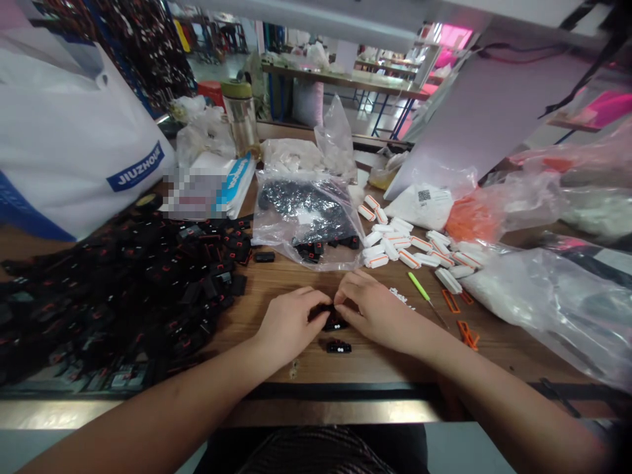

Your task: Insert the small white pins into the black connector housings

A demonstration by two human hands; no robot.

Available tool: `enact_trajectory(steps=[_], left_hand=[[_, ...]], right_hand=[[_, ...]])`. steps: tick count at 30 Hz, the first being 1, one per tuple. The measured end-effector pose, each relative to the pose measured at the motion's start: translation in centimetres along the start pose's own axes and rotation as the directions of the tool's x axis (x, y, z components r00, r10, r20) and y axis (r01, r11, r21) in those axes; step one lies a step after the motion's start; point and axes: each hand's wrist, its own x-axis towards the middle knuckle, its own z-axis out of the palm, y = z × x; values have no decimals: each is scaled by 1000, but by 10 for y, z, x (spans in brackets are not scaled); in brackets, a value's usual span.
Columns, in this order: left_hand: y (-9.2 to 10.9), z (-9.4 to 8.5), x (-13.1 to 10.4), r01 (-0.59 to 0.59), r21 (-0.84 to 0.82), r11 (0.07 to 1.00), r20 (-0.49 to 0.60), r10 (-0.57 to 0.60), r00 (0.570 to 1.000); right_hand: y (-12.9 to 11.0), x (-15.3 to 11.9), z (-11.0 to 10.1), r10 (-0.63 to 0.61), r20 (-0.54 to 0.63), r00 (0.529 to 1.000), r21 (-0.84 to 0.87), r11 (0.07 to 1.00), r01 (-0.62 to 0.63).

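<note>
My left hand (291,322) and my right hand (371,304) meet over the wooden table, thumbs and fingers pinched around a small black plastic part (336,324) with white dots on its near side. The fingers partly hide it. Just nearer to me lies a similar black part (338,347) with two white dots. To the right of my right hand, small white pieces (401,296) are scattered beside a screwdriver (419,287) with a green handle.
A large heap of black parts (162,289) covers the left side. Beyond my hands is a clear bag (306,204) of black parts. White pieces with orange stripes (395,242), orange frames (467,334) and plastic bags (553,296) lie right. A bottle (241,115) stands behind.
</note>
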Motion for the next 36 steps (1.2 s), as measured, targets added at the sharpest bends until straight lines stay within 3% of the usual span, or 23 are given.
enact_trajectory(steps=[8,21,32,36], left_hand=[[0,0,0,-4,-11,1000,-12,4,1000],[0,1,0,-11,-25,1000,-14,11,1000],[-1,2,0,-11,-3,1000,-20,11,1000],[-3,3,-1,-21,-7,1000,-17,21,1000]], right_hand=[[5,-3,1,0,-1,1000,31,1000,0],[-4,3,-3,-33,30,999,-104,994,36],[-11,-10,-1,-119,30,992,-268,956,122],[1,-17,-7,-86,-42,995,-147,986,79]])
